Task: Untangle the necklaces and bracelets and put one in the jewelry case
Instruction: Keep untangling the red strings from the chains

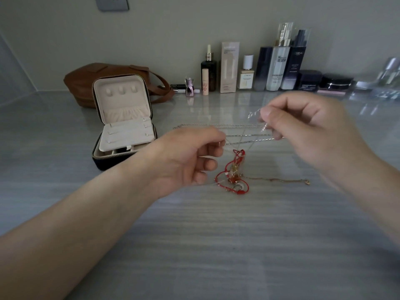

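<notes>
While the tangle is not yet undone, the left hand (184, 161) and the right hand (303, 126) hold thin silver chains (244, 135) stretched between them above the tabletop (216, 234). The left grip is curled, with thumb and fingertips pinching the chains at their left end; the right grip is also curled and pinches the strands at their right end, a little higher and somewhat blurred. Several strands run nearly level from one hand to the other. Below them a red cord bracelet (233, 169) with small gold pieces is caught up in the chains, and its lower loops seem to rest on the tabletop. A fine gold chain (277, 180) trails from that knot to the right, lying flat. The jewelry case (121, 98) stands open to the left of the left hand, its lid upright and its cream lining showing, just in front of a brown bag (86, 83). Cosmetic bottles (277, 68) line the wall behind.
</notes>
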A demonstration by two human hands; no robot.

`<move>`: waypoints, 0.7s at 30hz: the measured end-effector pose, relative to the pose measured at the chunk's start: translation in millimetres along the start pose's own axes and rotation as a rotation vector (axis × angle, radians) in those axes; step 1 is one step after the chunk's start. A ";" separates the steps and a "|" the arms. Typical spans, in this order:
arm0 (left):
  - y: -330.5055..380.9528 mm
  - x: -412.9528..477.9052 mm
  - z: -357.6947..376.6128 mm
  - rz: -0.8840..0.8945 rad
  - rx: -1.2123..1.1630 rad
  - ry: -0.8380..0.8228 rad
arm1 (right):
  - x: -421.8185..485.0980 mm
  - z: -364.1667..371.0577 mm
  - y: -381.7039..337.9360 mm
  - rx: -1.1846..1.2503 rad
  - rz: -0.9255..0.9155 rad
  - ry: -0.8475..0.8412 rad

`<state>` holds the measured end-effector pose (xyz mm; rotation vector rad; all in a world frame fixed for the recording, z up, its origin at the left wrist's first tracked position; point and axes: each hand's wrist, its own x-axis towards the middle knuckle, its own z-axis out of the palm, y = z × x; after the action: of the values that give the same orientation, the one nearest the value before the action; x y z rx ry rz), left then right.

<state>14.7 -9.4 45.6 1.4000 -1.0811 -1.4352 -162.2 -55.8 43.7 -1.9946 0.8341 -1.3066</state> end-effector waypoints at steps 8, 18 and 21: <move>-6.6 4.7 -2.7 0.230 0.642 0.260 | 4.5 -3.2 -6.0 0.440 0.182 -0.046; 3.2 2.9 1.7 0.438 0.004 0.069 | 7.8 1.0 -3.7 0.377 0.155 -0.081; 10.7 1.5 -4.0 0.361 -0.207 -0.016 | 8.0 -1.6 0.7 0.332 0.175 -0.116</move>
<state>18.6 -13.9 55.4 0.9905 -1.0963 -1.2539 -161.3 -62.6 48.2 -1.6797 0.6706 -1.1345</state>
